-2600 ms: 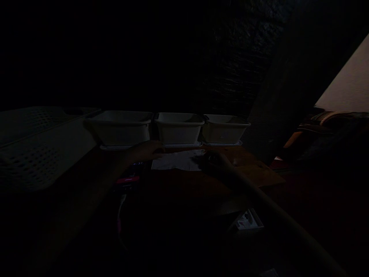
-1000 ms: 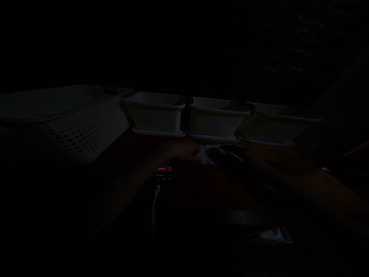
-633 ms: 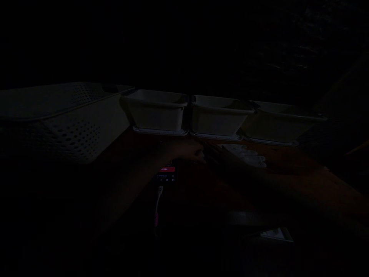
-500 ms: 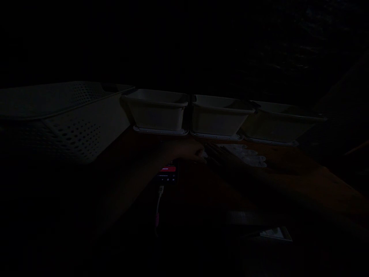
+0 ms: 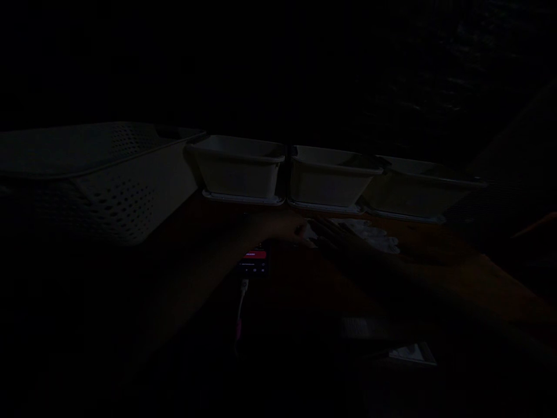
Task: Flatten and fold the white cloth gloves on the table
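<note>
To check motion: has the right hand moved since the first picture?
Yes, leftward: the right hand was nearest the rightmost bin; now it is nearest the middle bin.

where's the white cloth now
In the head view, the white cloth lies right of centre on the table, partly hidden by the right hand, in front of the bins.

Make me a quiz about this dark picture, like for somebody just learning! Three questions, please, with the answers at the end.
1. How many pale, rectangular plastic bins stand in the row beyond the hands?
2. True or false: the right hand lies over the white, glove-shaped cloth.
3. Fill in: the dark, flat phone with a red band on its lit screen is nearer the ___ hand.

Key: 1. Three. 2. True. 3. Left hand.
</note>
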{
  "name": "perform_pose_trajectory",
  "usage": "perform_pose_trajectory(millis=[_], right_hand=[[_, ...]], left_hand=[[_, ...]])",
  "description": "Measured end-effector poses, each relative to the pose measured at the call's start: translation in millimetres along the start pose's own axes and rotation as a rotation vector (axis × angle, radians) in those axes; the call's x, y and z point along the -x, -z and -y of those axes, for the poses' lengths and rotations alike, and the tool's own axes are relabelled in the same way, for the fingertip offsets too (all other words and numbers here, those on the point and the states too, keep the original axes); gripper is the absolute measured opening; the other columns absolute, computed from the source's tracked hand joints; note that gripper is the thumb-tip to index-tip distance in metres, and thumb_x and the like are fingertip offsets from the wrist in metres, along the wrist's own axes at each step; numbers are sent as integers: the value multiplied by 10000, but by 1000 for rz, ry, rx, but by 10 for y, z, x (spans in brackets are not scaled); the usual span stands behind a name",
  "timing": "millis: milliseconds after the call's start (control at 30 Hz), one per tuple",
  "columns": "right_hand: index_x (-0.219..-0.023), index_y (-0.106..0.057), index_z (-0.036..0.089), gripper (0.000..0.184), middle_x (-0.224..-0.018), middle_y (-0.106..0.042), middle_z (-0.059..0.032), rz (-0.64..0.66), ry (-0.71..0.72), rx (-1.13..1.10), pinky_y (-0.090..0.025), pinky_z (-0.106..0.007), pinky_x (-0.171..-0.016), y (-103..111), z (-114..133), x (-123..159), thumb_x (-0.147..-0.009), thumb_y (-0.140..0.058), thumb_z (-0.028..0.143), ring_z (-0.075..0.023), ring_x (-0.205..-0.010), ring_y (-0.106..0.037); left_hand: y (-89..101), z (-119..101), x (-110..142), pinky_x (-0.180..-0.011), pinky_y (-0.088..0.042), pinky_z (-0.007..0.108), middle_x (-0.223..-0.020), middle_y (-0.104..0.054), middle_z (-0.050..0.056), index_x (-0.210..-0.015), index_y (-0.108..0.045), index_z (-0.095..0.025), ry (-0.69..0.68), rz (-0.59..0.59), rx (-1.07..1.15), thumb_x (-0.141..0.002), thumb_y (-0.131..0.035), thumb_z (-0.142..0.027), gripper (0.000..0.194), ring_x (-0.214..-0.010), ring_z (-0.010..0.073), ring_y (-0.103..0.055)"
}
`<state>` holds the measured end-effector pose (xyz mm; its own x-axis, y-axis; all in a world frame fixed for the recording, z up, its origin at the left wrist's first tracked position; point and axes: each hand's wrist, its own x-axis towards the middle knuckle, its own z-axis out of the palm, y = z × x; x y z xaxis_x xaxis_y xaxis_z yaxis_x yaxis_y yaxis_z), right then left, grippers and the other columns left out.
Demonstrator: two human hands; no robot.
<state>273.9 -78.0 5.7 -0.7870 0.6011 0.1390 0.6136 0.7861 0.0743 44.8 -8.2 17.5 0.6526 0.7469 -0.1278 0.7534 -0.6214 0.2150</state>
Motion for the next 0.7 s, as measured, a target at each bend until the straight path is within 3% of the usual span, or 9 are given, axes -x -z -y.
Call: perform_pose_trajectory(millis=[133,233,467,700], right_hand=[[-1571,-318,255,560,-1640,-214,-17,-18,-25,12,-276,-484,-1188,-83,-75,-17,-1026,-203,308,-214,-1521,-206],[-1534,-388,277,532,-1641,-211,-1,-12,3,22,-273,-462,-1197,-70,-100,37,-1022,-244,284,-198,-1525,-195],[-1535,-385,266,541,-1641,-217,-44,-26,40,46,-226,-463,-1224,-42,-169,177,-999,-348,205,-204,-1533,-170],[-1487,-463,255,493,-1600,-312,-99,-87,-65,70,-247,-527,-1211,-145,-309,234,-1028,-292,205,-240,-1512,-242]], left_hand=[[-17,17,-13,-575,-302,232,-810,-651,6,-888,-644,-166,-1,0,-2,-875,-656,-493,328,-691,131,-536],[-34,52,-32,-579,-302,226,-830,-662,10,-891,-638,-168,-7,9,-14,-879,-646,-507,339,-697,132,-535],[-32,77,-38,-587,-317,233,-890,-675,25,-924,-626,-177,-7,29,-5,-873,-637,-533,361,-740,149,-556],[-38,99,-47,-583,-316,239,-848,-668,21,-903,-636,-175,-26,15,19,-864,-653,-516,344,-715,144,-559]])
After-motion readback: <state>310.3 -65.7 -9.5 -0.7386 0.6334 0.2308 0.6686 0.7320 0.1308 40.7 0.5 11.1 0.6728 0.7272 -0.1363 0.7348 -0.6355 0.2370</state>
